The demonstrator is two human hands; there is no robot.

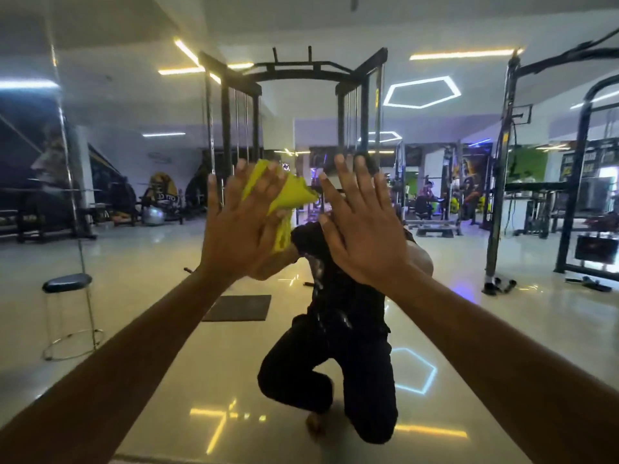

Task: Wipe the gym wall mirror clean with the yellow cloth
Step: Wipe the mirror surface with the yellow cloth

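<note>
Pressing flat against the gym wall mirror (469,313), both hands are raised at the centre of the view with their backs toward the camera. Left hand (241,226): fingers straight and slightly spread, palm pushing the yellow cloth (291,192) against the glass; the cloth is bunched, its folds showing between and to the right of the fingers, with a strip hanging below the palm. Right hand (365,226): fingers straight and fanned apart, laid bare on the mirror just beside the cloth, holding nothing. Reflected in the glass: a crouching person in dark clothing (345,346) directly behind the hands, a black cable-machine frame (294,72), a round black stool (67,283) at lower left, a dark floor mat (239,308), a silver exercise ball (154,216), and hexagonal ceiling lights (422,93) over a glossy pale floor (502,329).
</note>
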